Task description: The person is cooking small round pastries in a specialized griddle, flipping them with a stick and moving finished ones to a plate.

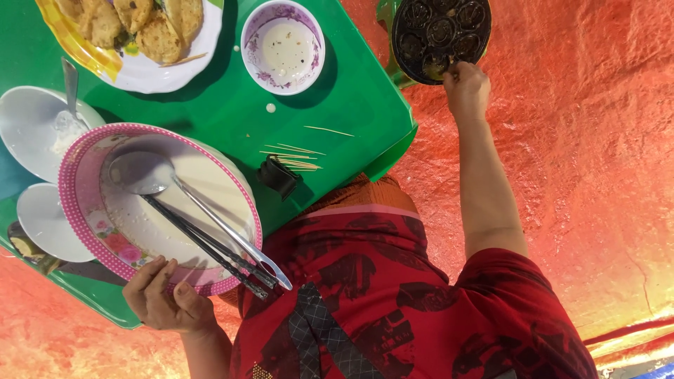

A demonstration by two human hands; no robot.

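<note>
Down low, one hand point(167, 298) gripped the rim of a big pink dotted bowl point(84, 210) of white batter on the green plastic table point(351, 105). Its fingers curled over the edge. The other hand point(467, 88) stretched far out, arm straight, fingers pinched at the round black pan with little cups point(441, 31); what they held I could not tell.

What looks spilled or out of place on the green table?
A few thin wooden sticks lie scattered loose on the green table, beside a small dark holder tipped on its side. A pale drop sits near the small empty bowl. Nothing looks broken.
</note>
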